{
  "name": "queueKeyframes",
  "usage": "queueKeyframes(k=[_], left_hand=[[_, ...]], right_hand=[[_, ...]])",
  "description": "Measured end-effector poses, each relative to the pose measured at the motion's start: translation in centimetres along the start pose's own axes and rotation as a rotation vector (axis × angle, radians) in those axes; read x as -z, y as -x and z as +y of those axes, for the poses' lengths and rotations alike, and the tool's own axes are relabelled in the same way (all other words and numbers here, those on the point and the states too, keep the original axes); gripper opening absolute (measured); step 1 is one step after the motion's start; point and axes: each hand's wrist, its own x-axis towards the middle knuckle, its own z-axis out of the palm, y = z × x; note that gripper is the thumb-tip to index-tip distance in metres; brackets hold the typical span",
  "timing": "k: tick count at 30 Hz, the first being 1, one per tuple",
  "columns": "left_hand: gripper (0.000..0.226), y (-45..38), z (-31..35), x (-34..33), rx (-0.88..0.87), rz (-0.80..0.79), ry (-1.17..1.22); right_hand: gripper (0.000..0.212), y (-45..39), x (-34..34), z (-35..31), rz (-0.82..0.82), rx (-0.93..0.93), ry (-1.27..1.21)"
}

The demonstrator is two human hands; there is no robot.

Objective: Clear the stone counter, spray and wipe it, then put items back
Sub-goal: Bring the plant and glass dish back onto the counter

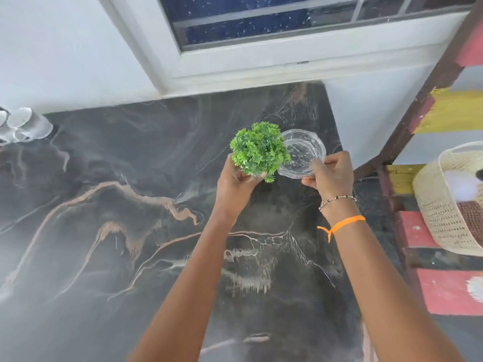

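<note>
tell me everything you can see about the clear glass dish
The glass dish is a small, round, shallow piece of clear glass with a thick, slightly wavy rim; the dark stone counter shows through it. It looks empty, with a small red mark near its front edge. The right hand pinches its near rim, holding it roughly level near the counter's far right corner. The green plant, held in the left hand, overlaps its left edge. Whether it rests on the stone is unclear.

**Bare arms, two wristbands**

Both forearms are bare, with no sleeves in view. The right wrist wears a thin beaded bracelet of dark and pale beads; just behind the bracelet sits a knotted orange thread with loose ends.
</note>
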Motion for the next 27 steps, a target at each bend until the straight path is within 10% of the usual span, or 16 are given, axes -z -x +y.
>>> queueKeyframes(k=[27], left_hand=[[0.034,-20.8,3.1,-7.7,0.051,0.139,-0.243]], right_hand=[[0.031,-18.5,-6.3,-2.6,0.251,-0.047,0.023]])
